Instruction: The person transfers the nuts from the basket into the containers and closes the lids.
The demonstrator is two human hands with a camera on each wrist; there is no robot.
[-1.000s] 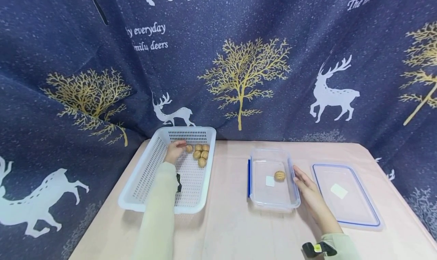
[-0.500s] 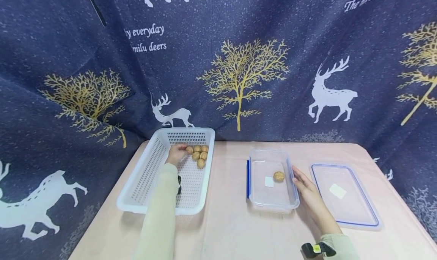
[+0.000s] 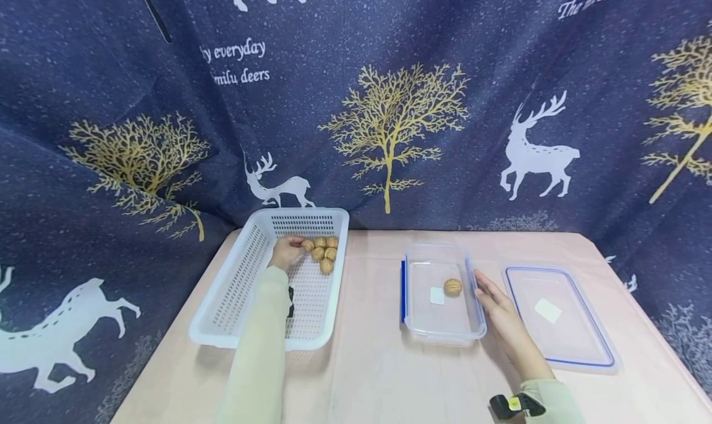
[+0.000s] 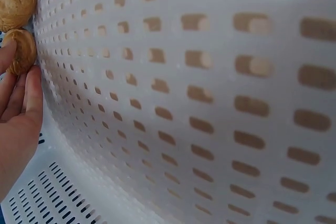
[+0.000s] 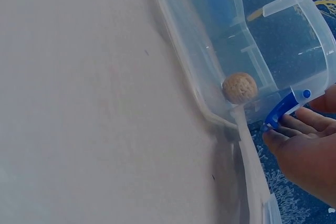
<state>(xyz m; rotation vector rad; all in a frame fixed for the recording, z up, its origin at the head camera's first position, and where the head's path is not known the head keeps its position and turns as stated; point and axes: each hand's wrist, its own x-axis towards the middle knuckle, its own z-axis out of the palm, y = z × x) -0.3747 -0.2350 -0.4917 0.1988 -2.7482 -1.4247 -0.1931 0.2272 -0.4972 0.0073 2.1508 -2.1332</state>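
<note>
Your left hand (image 3: 287, 251) reaches into the far end of the white basket (image 3: 233, 288), its fingertips closing on one walnut (image 3: 307, 245) at the left edge of the walnut cluster (image 3: 325, 253). From your head you see only the back of that hand. The left wrist view shows more: your fingers (image 4: 23, 103) lie nearly straight, their tips against the walnut (image 4: 20, 51), hard against the perforated basket wall (image 4: 184, 93), with another nut (image 4: 16, 4) just beyond it. Whether you actually pinch it, I cannot tell.

Your right hand (image 3: 499, 309) rests flat and relaxed against the right side of the clear container (image 3: 442, 331), holding nothing. The right wrist view adds that your fingertips (image 5: 281, 139) sit by the container's blue latch (image 5: 283, 109). A single walnut (image 3: 453, 286) lies inside the container, near the wall by your right hand. The container's long axis runs away from you, parallel to the basket's. Its lid (image 3: 558, 316) lies flat just right of your right hand.
</note>
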